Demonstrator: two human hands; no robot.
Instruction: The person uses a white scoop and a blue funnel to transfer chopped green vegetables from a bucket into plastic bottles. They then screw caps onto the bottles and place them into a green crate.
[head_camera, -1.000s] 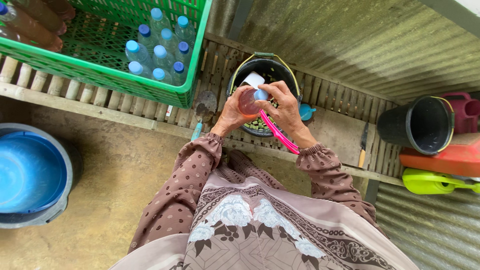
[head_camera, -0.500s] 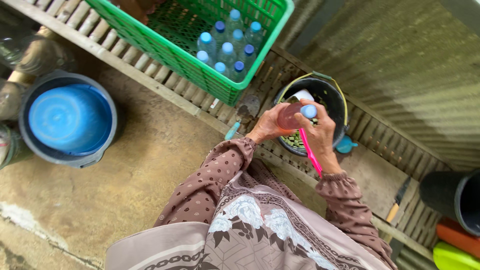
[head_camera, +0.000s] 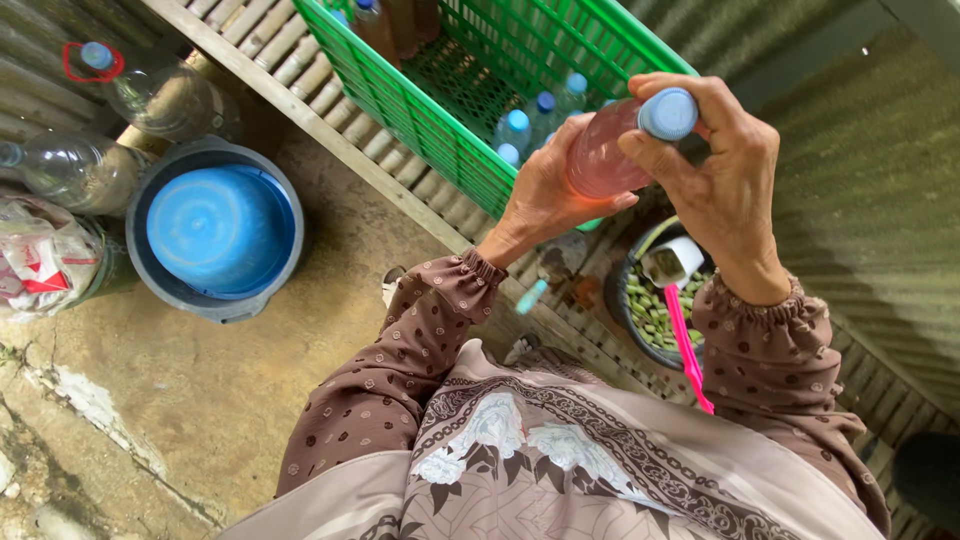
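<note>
**Pink bottle held in both hands above the crate**

While the left hand wraps round the body of a small bottle of pink liquid, the right hand is closed w/ fingers curled over its pale blue cap. Bottle tilted, cap end toward the right, held up in the air over the edge of a green plastic crate. Crate sits on a slatted bench; inside it, several more blue-capped bottles. Below the hands: dark bucket w/ green bits, a white cup and a pink stick-like tool leaning in it. Further left, on concrete floor, a grey tub holding a blue basin; large clear bottles beside it.
</note>
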